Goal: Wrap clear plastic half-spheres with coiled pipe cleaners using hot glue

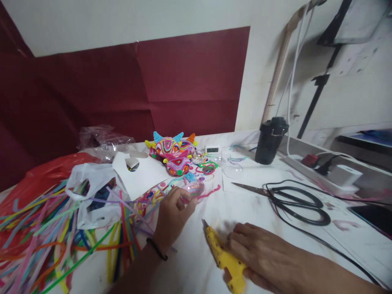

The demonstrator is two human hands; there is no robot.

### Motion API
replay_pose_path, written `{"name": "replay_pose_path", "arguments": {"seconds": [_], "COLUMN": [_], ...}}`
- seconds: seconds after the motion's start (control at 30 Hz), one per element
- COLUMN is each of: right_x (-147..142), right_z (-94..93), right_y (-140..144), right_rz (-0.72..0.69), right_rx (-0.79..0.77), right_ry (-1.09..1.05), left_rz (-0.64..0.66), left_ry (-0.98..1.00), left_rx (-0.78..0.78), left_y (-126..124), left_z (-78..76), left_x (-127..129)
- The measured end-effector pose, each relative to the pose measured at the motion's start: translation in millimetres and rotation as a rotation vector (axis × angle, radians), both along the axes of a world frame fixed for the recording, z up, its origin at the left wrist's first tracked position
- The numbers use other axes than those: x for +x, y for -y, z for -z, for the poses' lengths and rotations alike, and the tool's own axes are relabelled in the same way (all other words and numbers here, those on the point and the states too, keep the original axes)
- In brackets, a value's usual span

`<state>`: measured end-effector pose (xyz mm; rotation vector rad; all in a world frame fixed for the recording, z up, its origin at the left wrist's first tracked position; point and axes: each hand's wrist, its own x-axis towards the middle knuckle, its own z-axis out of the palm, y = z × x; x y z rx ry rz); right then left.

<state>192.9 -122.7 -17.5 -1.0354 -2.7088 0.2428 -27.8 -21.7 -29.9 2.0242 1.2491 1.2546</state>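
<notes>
Holding a clear plastic ball with pink wire inside, left hand, fingers curled around its near side, just above the white table. Gripping a yellow glue gun near the ball and toward the viewer, right hand, fingers wrapped over its handle, metal tip aimed up toward the ball but apart from it. Lying right of the ball, well apart, black-handled scissors with a black cord looping through and past them. Standing beyond the scissors, farther right of the ball, a black cup. Sitting just behind the ball, colorful horned figures made of fuzzy wire, with a small digital clock beside them. Spreading left of the ball, a heap of loose fuzzy wires in many colors, partly under a white plastic bag, with a red bag farther left.
</notes>
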Motion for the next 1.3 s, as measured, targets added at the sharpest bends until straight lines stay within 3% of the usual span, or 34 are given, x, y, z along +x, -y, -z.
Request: {"name": "replay_pose_path", "arguments": {"seconds": [0.23, 0.5, 0.83, 1.3], "right_x": [20, 40, 36, 41], "right_z": [-10.6, -10.6, -6.6, 2.1], "right_y": [16, 22, 9, 3], "right_rz": [0.004, 0.073, 0.21, 0.246], "right_rx": [-0.029, -0.357, -0.663, -0.591], "right_ry": [-0.124, -0.475, -0.85, -0.809], "left_rz": [0.01, 0.039, 0.085, 0.129], "left_ry": [0.034, 0.019, -0.023, -0.053], "left_rx": [-0.048, 0.005, 0.08, 0.089], "left_y": [-2, -2, 2, 8], "left_z": [3.9, 4.1, 1.6, -0.4], "left_x": [-1, 0, 1, 3]}}
